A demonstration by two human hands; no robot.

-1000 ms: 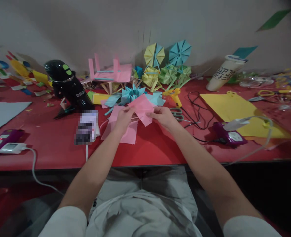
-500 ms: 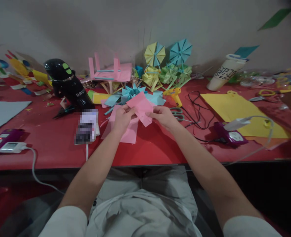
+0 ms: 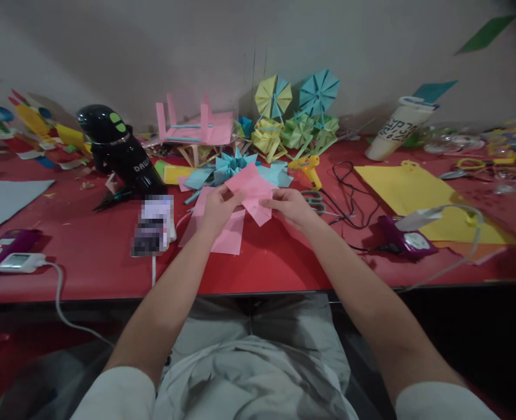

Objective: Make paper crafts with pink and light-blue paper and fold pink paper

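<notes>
Between my two hands is a small pink sheet of paper (image 3: 251, 186), creased and held above the table with one corner toward me. My left hand (image 3: 220, 207) pinches its left edge, thumb on top. On the opposite edge, my right hand (image 3: 289, 205) grips the paper between thumb and fingers. Beneath my left hand lies a larger pink sheet (image 3: 229, 236) on the red table. Just behind the held paper sits a blue folded-paper piece (image 3: 234, 165) with pointed petals. Scissors (image 3: 314, 201) with green-grey handles lie right beside my right hand.
A yellow glue gun (image 3: 309, 171) with a black cord lies behind my right hand. A black bottle (image 3: 124, 154) and a phone (image 3: 153, 227) stand left. On the right are a purple power socket (image 3: 406, 239), yellow paper (image 3: 409, 195) and a white cup (image 3: 397, 131).
My hands and the pink paper have hardly moved. The whole view has shifted very slightly.
</notes>
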